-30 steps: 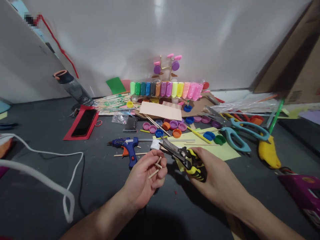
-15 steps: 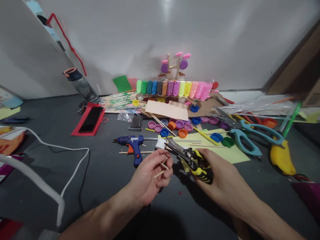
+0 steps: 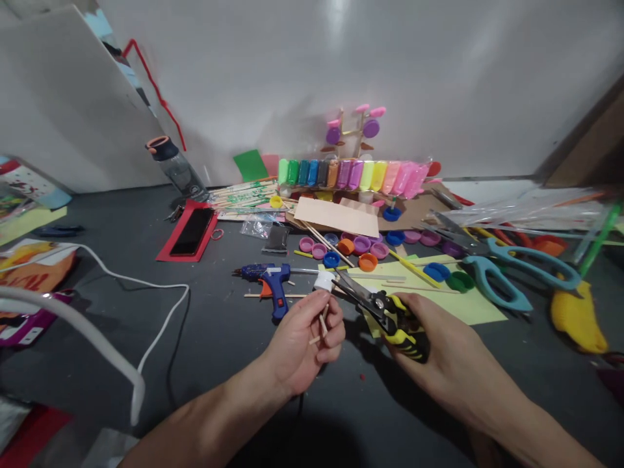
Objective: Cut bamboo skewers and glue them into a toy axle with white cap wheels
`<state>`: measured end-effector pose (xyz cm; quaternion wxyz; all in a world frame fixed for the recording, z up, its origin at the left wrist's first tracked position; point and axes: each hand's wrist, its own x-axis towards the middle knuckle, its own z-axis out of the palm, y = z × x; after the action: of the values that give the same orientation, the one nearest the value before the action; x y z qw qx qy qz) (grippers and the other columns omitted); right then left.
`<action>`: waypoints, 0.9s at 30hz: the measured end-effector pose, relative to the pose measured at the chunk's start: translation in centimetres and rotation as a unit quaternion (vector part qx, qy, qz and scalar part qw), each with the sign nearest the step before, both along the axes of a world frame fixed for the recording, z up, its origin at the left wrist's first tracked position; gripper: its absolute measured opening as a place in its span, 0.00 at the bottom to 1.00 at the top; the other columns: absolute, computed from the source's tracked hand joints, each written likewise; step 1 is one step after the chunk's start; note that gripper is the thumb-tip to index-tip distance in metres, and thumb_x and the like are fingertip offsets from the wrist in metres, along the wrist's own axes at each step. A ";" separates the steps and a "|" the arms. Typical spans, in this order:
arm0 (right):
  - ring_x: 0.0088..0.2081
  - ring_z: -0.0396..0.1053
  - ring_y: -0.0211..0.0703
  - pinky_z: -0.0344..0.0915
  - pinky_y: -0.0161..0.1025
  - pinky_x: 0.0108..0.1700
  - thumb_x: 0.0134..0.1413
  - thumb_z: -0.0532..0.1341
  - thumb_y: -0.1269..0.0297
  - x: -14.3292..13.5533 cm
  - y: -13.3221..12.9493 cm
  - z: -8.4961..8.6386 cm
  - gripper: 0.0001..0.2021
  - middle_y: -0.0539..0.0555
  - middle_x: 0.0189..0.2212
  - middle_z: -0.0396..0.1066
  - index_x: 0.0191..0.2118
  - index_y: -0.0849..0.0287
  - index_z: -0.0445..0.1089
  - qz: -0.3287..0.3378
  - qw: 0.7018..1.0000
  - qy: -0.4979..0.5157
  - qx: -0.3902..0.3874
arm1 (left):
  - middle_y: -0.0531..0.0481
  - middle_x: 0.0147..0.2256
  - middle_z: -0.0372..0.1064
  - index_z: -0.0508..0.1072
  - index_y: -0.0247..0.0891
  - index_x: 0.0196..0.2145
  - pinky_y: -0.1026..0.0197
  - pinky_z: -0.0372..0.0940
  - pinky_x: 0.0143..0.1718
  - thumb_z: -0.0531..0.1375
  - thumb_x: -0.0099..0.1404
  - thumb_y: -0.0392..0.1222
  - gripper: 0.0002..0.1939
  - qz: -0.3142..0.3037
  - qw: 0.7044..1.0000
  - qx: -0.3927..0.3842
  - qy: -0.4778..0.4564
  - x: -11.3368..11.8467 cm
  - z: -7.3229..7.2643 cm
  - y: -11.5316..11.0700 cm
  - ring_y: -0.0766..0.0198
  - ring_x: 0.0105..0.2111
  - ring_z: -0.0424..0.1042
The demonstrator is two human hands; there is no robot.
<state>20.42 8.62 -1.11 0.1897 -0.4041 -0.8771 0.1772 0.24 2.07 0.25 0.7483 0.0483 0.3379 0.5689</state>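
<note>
My left hand (image 3: 307, 344) is palm up with curled fingers, closed around short wooden sticks (image 3: 320, 331). Their lower ends cross in front of my palm. My right hand (image 3: 443, 344) grips snips (image 3: 380, 302) with black-and-yellow handles; the dark metal blades are apart and point up and left, close to my left fingertips. Just beyond those fingertips is a white bottle cap (image 3: 324, 281); whether they touch it I cannot tell. A blue hot glue gun (image 3: 275, 279) lies left of the cap, a glue stick running from its back.
Several coloured bottle caps (image 3: 361, 244) lie behind my hands. Packed modelling clay (image 3: 344, 174) stands by the wall. Right are turquoise scissors (image 3: 497, 279) and yellow-green paper (image 3: 478, 305). Left are a phone (image 3: 192, 232), a bottle (image 3: 175, 169) and a white cable (image 3: 141, 283).
The view has swung left, so everything sits farther right. In my left hand the sticks have turned, and the fingers have drawn closer around them. My right hand keeps its hold on the snips.
</note>
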 end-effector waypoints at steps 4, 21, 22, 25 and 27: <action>0.38 0.74 0.54 0.70 0.47 0.38 0.50 0.59 0.65 0.1 0.0 -0.1 0.15 0.59 0.37 0.73 0.46 0.57 0.63 0.004 1.000 0.000 0.002 | 0.55 0.26 0.64 0.68 0.35 0.31 0.74 0.43 0.13 0.67 0.59 0.41 0.11 0.012 1.000 0.001 0.001 -0.1 0.1 0.0 0.76 0.18 0.58; 0.40 0.74 0.56 0.70 0.49 0.39 0.50 0.60 0.64 0.2 -0.1 -0.4 0.18 0.60 0.39 0.73 0.48 0.58 0.63 0.007 1.000 -0.006 -0.002 | 0.55 0.23 0.62 0.71 0.31 0.31 0.74 0.44 0.13 0.64 0.62 0.40 0.09 0.001 0.999 -0.003 -0.038 -0.3 -0.1 0.3 0.76 0.16 0.57; 0.39 0.74 0.56 0.70 0.49 0.39 0.50 0.60 0.64 0.2 -0.1 -0.3 0.17 0.60 0.39 0.73 0.48 0.58 0.63 0.007 1.000 -0.006 -0.005 | 0.55 0.23 0.62 0.71 0.31 0.31 0.74 0.44 0.13 0.64 0.62 0.40 0.09 0.001 0.999 -0.003 -0.039 -0.3 -0.1 0.3 0.76 0.16 0.57; 0.38 0.74 0.54 0.70 0.48 0.38 0.51 0.59 0.64 0.1 -0.2 0.0 0.15 0.59 0.37 0.73 0.46 0.58 0.63 0.009 1.000 -0.010 -0.017 | 0.55 0.23 0.62 0.71 0.31 0.31 0.74 0.45 0.13 0.63 0.63 0.41 0.09 0.001 0.999 -0.002 -0.043 -0.3 -0.3 0.2 0.76 0.16 0.58; 0.39 0.73 0.55 0.70 0.48 0.39 0.51 0.59 0.64 0.1 -0.2 0.1 0.15 0.59 0.37 0.73 0.46 0.58 0.63 0.010 1.000 -0.012 -0.018 | 0.55 0.23 0.62 0.71 0.31 0.31 0.74 0.45 0.13 0.63 0.64 0.41 0.09 0.001 0.999 -0.002 -0.044 -0.2 -0.4 0.2 0.76 0.16 0.58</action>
<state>20.49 8.42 -1.04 0.1698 -0.4006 -0.8802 0.1896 0.00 2.27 -0.13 0.7622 0.0216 0.3054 0.5703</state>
